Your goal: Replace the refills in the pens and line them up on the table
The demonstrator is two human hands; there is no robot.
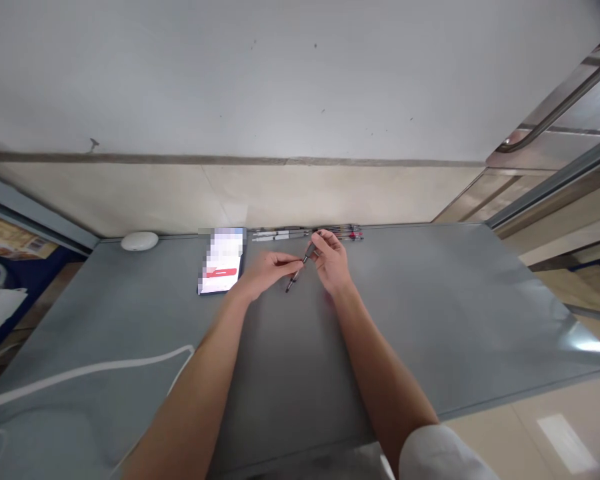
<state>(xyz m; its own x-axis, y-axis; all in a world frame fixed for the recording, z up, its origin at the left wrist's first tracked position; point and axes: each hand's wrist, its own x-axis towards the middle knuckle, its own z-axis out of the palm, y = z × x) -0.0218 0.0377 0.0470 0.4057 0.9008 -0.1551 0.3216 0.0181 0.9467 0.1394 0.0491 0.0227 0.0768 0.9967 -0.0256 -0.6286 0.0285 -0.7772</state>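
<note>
Our left [270, 270] and right hands [330, 259], fingers of both pinching a dark pen [307, 253], pen row [280, 235] beyond at twelve o'clock, phone [223, 260] at nine.

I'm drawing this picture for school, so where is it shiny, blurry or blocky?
All in the head view: white glare near the right end of the table; blocky squares over the left side of the phone; left hand slightly blurred.
</note>
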